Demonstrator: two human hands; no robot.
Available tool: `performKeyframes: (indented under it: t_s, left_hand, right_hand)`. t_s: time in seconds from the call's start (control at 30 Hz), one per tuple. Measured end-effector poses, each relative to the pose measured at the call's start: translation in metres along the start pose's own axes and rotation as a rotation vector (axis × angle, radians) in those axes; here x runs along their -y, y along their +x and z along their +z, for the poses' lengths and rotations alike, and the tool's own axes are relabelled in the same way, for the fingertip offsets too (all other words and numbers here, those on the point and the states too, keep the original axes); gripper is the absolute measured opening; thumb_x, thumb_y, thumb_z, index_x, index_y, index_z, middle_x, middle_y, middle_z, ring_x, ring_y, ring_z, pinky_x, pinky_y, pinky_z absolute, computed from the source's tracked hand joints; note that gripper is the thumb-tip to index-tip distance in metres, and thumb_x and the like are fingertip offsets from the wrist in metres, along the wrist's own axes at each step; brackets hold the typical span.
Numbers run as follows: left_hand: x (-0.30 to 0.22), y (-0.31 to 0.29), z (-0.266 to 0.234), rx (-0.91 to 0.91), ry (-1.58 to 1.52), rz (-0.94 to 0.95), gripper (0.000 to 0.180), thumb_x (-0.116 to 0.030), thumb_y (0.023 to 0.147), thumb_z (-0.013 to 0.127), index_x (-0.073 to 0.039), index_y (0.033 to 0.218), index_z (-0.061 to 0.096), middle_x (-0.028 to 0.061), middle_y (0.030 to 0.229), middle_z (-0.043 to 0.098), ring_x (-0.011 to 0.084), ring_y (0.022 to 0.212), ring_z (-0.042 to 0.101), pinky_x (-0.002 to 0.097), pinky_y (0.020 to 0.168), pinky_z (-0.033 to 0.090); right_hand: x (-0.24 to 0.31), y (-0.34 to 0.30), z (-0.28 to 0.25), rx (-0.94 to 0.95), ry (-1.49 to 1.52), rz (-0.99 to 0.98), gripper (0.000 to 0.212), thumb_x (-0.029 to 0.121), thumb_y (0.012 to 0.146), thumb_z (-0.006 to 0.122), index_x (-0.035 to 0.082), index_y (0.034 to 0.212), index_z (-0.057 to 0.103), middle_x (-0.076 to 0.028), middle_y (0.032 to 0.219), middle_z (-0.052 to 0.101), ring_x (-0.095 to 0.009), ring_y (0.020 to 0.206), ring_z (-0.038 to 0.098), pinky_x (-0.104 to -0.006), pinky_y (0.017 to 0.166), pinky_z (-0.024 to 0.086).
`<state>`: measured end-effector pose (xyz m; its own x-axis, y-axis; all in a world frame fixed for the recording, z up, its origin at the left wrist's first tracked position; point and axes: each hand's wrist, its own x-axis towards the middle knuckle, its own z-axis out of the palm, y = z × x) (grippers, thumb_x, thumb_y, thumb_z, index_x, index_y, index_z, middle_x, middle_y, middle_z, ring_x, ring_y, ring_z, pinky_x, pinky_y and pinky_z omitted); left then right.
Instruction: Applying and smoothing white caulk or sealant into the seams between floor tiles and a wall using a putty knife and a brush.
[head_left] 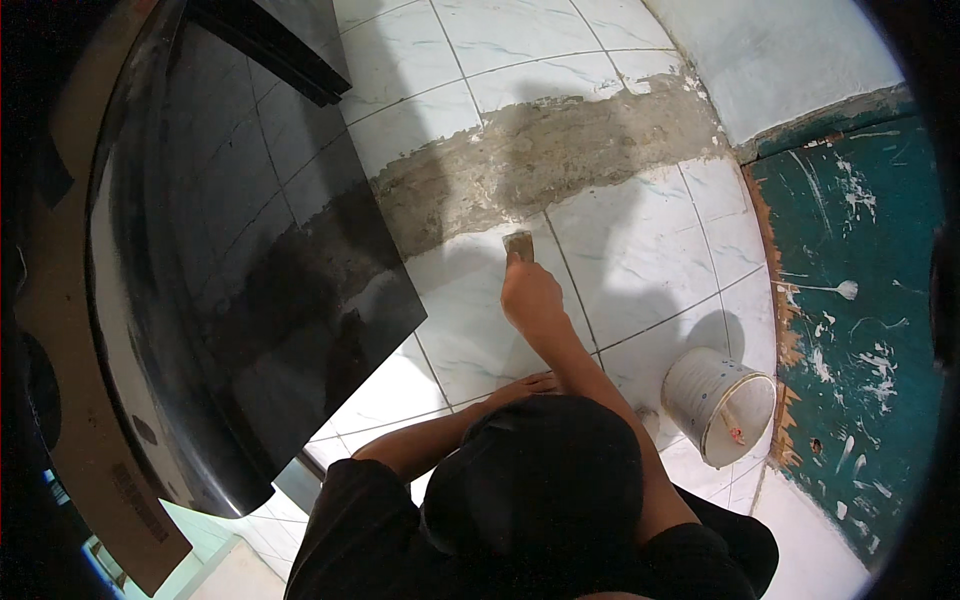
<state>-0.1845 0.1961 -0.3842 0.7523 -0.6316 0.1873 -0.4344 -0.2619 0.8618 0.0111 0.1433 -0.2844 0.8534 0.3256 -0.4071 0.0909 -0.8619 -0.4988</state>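
My right hand (532,292) is closed around a small flat scraper (518,243). Its broad end points away from me at the near edge of a rough grey-brown strip (460,195) that crosses the white tiles. My left hand (522,388) rests on a tile close to my right forearm, its visible fingers stretched out. A dark rounded shape (535,480), seemingly my knee, hides part of that hand.
A large glossy black panel (310,340) stands at the left beside brown cardboard (150,540). To the right, a white bucket (700,400) leans over on the tiles. Beyond it is a paint-splattered green board (850,240) with a splintered edge, below a pale wall (770,60).
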Motion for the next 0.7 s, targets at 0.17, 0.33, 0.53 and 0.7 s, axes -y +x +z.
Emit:
performKeyframes:
  t_s: [0.17,0.33,0.53,0.7]
  left_hand:
    - [0.005,0.002,0.0,0.007,-0.005,0.001,0.047,-0.028,0.101,0.055,-0.01,0.144,0.054,0.0077,0.154,0.05,0.0288,0.149,0.039,0.0478,0.125,0.028]
    - [0.001,0.0,0.001,0.013,-0.003,0.002,0.046,-0.028,0.101,0.055,-0.01,0.144,0.054,0.0078,0.154,0.05,0.029,0.149,0.039,0.0479,0.125,0.028]
    - [0.002,-0.001,-0.002,0.032,0.006,0.005,0.046,-0.028,0.102,0.055,-0.01,0.144,0.055,0.0079,0.155,0.05,0.0292,0.149,0.039,0.0481,0.125,0.028]
    - [0.002,-0.009,-0.004,0.043,0.012,0.01,0.045,-0.028,0.102,0.055,-0.01,0.143,0.055,0.0081,0.155,0.05,0.0294,0.149,0.039,0.0483,0.125,0.029]
  right_hand:
    - [0.003,-0.002,0.006,-0.05,-0.015,0.011,0.018,0.01,0.099,0.048,-0.002,0.104,0.062,-0.026,0.091,0.073,-0.042,0.088,0.074,-0.0509,0.075,0.06]
    - [0.003,-0.004,-0.001,0.028,-0.015,0.014,0.017,0.01,0.098,0.051,-0.002,0.104,0.061,-0.026,0.091,0.073,-0.042,0.087,0.074,-0.0502,0.076,0.06]
    - [0.007,-0.001,-0.011,0.076,0.0,0.045,0.027,0.011,0.102,0.043,-0.003,0.111,0.064,-0.027,0.098,0.072,-0.044,0.092,0.072,-0.0525,0.081,0.058]
    - [0.004,-0.001,-0.008,0.078,-0.011,0.016,0.025,0.011,0.101,0.045,-0.002,0.112,0.063,-0.027,0.099,0.072,-0.044,0.092,0.072,-0.0527,0.081,0.058]
